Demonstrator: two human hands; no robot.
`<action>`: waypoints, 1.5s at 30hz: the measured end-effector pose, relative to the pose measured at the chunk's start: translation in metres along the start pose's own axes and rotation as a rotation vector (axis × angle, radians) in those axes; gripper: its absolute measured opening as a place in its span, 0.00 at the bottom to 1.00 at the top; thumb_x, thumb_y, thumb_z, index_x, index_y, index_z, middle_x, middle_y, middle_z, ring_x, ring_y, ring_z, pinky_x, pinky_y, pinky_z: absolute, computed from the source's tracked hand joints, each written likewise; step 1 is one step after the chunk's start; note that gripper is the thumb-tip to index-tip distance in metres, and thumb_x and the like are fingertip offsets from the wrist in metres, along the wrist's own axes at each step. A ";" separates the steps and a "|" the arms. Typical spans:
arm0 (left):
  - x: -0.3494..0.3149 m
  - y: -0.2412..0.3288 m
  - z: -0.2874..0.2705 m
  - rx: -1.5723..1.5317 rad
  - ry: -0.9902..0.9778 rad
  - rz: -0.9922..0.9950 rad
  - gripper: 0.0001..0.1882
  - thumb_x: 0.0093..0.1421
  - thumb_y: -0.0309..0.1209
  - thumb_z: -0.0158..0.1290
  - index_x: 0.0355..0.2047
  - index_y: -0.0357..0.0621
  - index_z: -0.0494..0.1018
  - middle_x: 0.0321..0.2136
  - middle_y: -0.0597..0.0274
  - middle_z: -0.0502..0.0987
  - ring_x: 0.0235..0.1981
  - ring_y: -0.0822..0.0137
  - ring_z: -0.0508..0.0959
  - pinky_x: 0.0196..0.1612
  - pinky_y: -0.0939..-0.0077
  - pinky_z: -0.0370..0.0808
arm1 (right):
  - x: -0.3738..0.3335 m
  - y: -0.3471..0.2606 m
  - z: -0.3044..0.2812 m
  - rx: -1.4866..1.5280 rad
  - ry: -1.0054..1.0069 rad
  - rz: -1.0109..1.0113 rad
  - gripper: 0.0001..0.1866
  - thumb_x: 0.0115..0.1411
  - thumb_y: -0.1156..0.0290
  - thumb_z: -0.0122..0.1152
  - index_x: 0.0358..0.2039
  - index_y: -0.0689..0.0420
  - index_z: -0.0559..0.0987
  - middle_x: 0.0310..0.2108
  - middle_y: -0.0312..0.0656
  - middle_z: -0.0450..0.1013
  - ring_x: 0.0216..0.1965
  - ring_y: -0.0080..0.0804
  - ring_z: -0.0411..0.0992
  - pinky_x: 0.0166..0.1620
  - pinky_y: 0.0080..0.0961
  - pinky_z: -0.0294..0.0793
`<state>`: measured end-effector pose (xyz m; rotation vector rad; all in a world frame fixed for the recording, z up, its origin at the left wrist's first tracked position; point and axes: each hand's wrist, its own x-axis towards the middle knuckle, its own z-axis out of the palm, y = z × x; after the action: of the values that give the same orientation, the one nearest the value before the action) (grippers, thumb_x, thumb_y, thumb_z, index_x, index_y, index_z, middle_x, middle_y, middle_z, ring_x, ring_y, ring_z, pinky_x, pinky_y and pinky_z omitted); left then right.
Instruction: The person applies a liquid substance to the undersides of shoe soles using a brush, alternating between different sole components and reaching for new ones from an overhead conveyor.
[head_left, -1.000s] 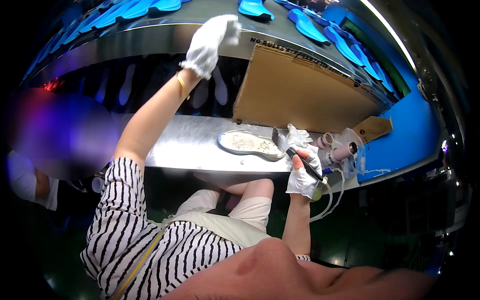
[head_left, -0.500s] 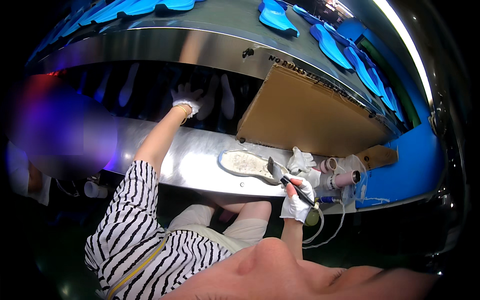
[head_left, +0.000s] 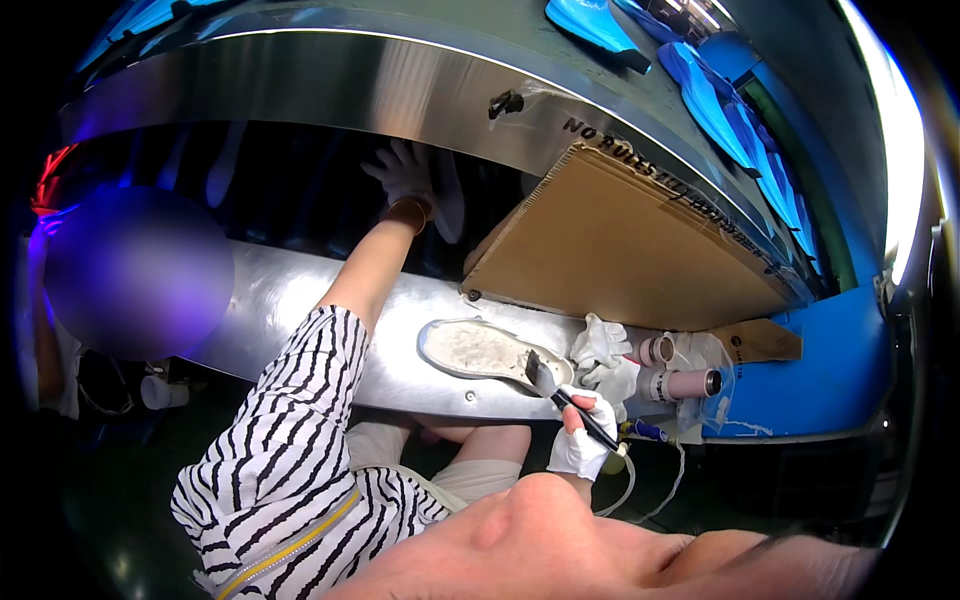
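My left hand (head_left: 402, 172), in a white glove, reaches into the dark space under the raised belt. Its fingers are spread beside a pale sole-shaped piece (head_left: 450, 205); whether they touch it I cannot tell. My right hand (head_left: 584, 436), gloved with bare fingertips showing, is closed round the black handle of a flat brush (head_left: 542, 375). The bristles are at the right end of a pale shoe sole (head_left: 470, 347), which lies on the metal ledge with its hollow side up and whitish smears inside.
A cardboard sheet (head_left: 640, 240) leans behind the ledge (head_left: 290, 295). White gloves (head_left: 600, 343), a pink bottle (head_left: 685, 384) and a clear bag sit right of the sole. Blue sole-shaped pieces (head_left: 705, 95) lie on the upper belt (head_left: 480, 22). At left is another person, blurred.
My left hand has moved right in the dark space, closer to the pale piece there. The brush stays at the sole's right end. The whole view has shifted a little.
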<state>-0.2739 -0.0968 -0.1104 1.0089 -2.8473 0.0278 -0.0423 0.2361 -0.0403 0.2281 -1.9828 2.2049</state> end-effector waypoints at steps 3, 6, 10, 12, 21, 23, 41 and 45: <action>0.017 0.009 0.011 0.004 -0.054 -0.046 0.45 0.48 0.41 0.57 0.63 0.48 0.48 0.61 0.46 0.50 0.60 0.40 0.53 0.54 0.27 0.49 | 0.002 0.001 -0.002 0.001 0.012 0.028 0.09 0.48 0.83 0.60 0.32 0.64 0.74 0.33 0.41 0.70 0.31 0.24 0.68 0.36 0.17 0.68; 0.026 0.013 0.024 -0.013 -0.033 -0.059 0.41 0.52 0.38 0.54 0.63 0.48 0.48 0.62 0.47 0.50 0.60 0.39 0.53 0.54 0.26 0.48 | 0.003 0.004 -0.004 -0.006 0.016 0.045 0.09 0.48 0.84 0.60 0.32 0.64 0.73 0.33 0.42 0.70 0.30 0.24 0.69 0.35 0.17 0.68; 0.049 0.014 0.053 -0.044 0.130 -0.028 0.32 0.60 0.37 0.45 0.63 0.47 0.51 0.63 0.48 0.49 0.61 0.38 0.50 0.54 0.24 0.47 | 0.006 0.007 0.002 0.024 0.009 0.043 0.10 0.48 0.85 0.60 0.33 0.64 0.73 0.33 0.42 0.70 0.30 0.24 0.69 0.35 0.17 0.68; 0.052 0.018 0.057 -0.075 0.097 -0.077 0.30 0.61 0.36 0.43 0.62 0.47 0.52 0.63 0.49 0.50 0.61 0.37 0.49 0.54 0.24 0.47 | 0.007 0.007 0.003 0.030 0.013 0.049 0.10 0.48 0.85 0.60 0.33 0.64 0.73 0.33 0.43 0.71 0.30 0.25 0.69 0.35 0.18 0.68; 0.055 0.024 0.054 0.066 0.111 -0.064 0.28 0.61 0.38 0.42 0.62 0.48 0.53 0.62 0.51 0.52 0.62 0.38 0.49 0.53 0.22 0.46 | 0.003 0.012 -0.005 0.026 0.039 0.075 0.11 0.47 0.86 0.59 0.33 0.64 0.73 0.34 0.45 0.71 0.35 0.30 0.71 0.39 0.21 0.70; 0.058 0.021 0.051 0.102 0.102 -0.052 0.28 0.62 0.37 0.41 0.62 0.48 0.54 0.62 0.51 0.52 0.62 0.39 0.49 0.53 0.21 0.46 | 0.003 0.012 -0.004 0.025 0.036 0.063 0.11 0.47 0.86 0.59 0.33 0.64 0.73 0.34 0.45 0.71 0.34 0.29 0.71 0.38 0.20 0.69; -0.105 -0.132 -0.224 -0.560 0.550 1.139 0.11 0.51 0.35 0.58 0.22 0.39 0.72 0.30 0.55 0.76 0.32 0.54 0.76 0.36 0.64 0.73 | -0.009 -0.009 0.009 0.121 -0.009 0.003 0.09 0.50 0.83 0.61 0.33 0.62 0.76 0.30 0.40 0.73 0.28 0.24 0.72 0.34 0.18 0.72; -0.088 -0.137 -0.304 -0.522 1.005 1.286 0.10 0.47 0.27 0.61 0.23 0.39 0.69 0.37 0.51 0.74 0.40 0.50 0.74 0.44 0.61 0.71 | -0.019 -0.017 0.005 0.166 0.012 0.027 0.09 0.50 0.82 0.62 0.34 0.62 0.76 0.31 0.41 0.74 0.28 0.24 0.72 0.34 0.18 0.72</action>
<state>-0.0875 -0.1302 0.1773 -0.7967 -1.8651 -0.0688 -0.0200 0.2321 -0.0271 0.2098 -1.8084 2.3843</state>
